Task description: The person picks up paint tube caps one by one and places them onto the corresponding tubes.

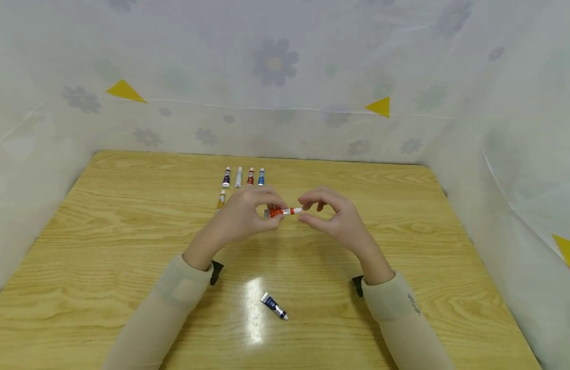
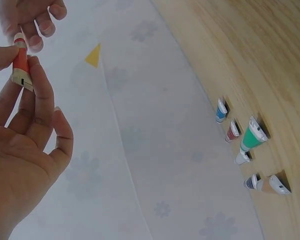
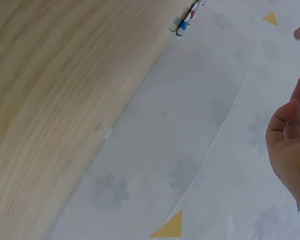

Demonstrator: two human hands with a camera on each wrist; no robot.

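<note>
Pinching the orange paint tube (image 1: 280,211) level above the desk (image 1: 128,241), your left hand (image 1: 241,216) gripped its body while your right hand (image 1: 333,218) nipped the white cap end, bracing it. Other tubes (image 1: 243,177) lay beyond; open desk stayed on both sides.
</note>
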